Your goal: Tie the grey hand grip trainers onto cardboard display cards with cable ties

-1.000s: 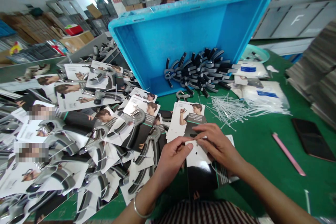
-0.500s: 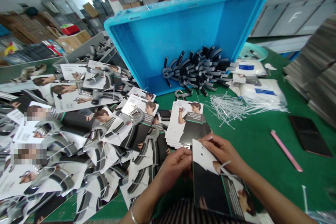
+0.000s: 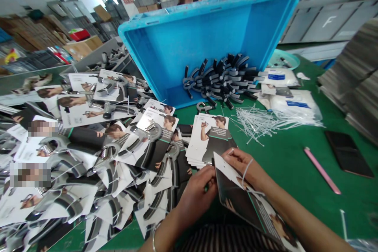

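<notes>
A printed backing card (image 3: 246,201) is held tilted in front of my body, its face turned up. My right hand (image 3: 240,165) is closed on its upper edge, thumb on the near face. A white cable tie (image 3: 247,171) loops up from the card beside my right fingers. My left hand (image 3: 201,187) is closed at the card's left edge, fingers curled; what they pinch is hidden. Just beyond both hands lies a stack of the same cards (image 3: 197,145). To the left, several hand grip strengtheners (image 3: 169,157) lie tied to cards in a wide pile.
A blue crate (image 3: 183,43) lies on its side with loose hand grips (image 3: 224,78) inside. White cable ties (image 3: 256,122) are spread beside plastic bags (image 3: 295,104). At right are a pink pen-like stick (image 3: 321,169), a dark phone (image 3: 348,153) and stacked grey sheets (image 3: 354,71).
The held card has tipped to a steeper slant. The cable tie now arches higher beside my right hand. Both hands stay at the card's upper end.
</notes>
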Motion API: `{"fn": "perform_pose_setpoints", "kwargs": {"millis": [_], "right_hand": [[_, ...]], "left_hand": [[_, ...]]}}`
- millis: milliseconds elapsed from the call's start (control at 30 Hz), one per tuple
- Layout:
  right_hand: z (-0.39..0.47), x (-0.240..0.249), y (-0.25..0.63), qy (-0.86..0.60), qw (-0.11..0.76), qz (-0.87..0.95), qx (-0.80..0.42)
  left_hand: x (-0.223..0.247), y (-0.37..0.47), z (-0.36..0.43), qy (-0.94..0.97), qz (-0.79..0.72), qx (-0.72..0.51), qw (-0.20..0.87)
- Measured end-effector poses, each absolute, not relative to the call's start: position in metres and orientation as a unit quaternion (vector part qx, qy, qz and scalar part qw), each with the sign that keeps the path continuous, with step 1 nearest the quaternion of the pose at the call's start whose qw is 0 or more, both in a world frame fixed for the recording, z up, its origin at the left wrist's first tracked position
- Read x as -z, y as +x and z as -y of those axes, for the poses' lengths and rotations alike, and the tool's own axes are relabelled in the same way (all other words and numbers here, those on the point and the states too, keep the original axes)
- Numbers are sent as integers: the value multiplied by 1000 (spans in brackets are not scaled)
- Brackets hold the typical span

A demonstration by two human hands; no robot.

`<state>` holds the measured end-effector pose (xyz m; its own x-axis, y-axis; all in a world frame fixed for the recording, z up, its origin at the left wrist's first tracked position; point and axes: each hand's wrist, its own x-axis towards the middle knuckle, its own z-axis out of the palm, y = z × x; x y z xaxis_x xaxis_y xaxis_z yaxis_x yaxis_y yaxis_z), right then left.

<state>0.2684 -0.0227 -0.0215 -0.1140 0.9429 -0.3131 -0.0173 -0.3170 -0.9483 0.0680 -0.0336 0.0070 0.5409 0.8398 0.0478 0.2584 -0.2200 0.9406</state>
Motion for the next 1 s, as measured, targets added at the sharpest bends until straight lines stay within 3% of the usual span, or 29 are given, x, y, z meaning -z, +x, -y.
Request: {"fn": "perform_pose_setpoints", "kwargs": {"millis": [100,233,467,700,1000], "right_hand": [[22,24,267,-527,384,423,-629],[22,28,264,-512,390,412,-645],[23,28,267,-522,388,457,-607],[23,21,271,-534,380,503,-563],[31,23,267,-515,382,420,-642]], "left_hand": [[-3,66,33,794,-332,-302,410],[-4,67,29,786,-330,-365,375],[-4,68,24,761,-317,-356,439],[12,76,22,644,-442,-323,534],[7,82,15,668,-417,-298,539]]}}
